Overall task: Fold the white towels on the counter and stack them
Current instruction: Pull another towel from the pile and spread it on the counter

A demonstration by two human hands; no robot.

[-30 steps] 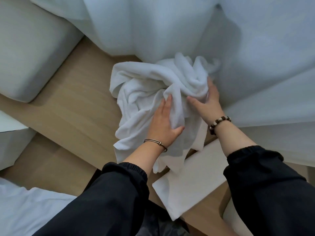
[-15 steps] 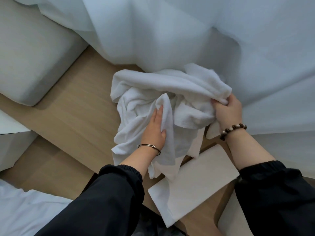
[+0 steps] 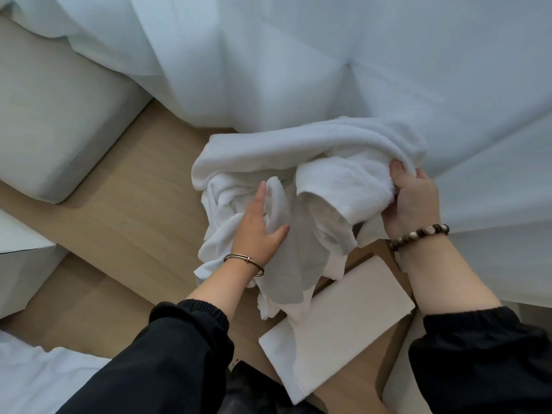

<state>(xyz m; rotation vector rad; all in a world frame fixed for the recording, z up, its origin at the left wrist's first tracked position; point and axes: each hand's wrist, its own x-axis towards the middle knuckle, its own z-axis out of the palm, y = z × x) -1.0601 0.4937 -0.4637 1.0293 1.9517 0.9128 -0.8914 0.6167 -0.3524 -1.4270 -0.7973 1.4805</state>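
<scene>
A crumpled white towel [image 3: 298, 150] lies bunched on the wooden counter [image 3: 134, 210] in the middle of the view. My right hand [image 3: 413, 201] grips the towel's thick right end, lifted slightly off the counter. My left hand [image 3: 257, 231] is in the lower middle folds, thumb and fingers around a hanging strip of cloth. A flat folded white towel [image 3: 343, 324] lies on the counter near me, partly under the crumpled towel's hanging edge.
White curtains [image 3: 328, 55] hang across the back and right. A pale cushion [image 3: 53, 121] fills the left side, with a white block [image 3: 18, 258] below it. White fabric [image 3: 35, 380] shows at the bottom left.
My right hand has closed on the towel's right end and pulled it rightward, stretching the bundle wider. My left hand has stayed in the lower folds and taken hold of a strip.
</scene>
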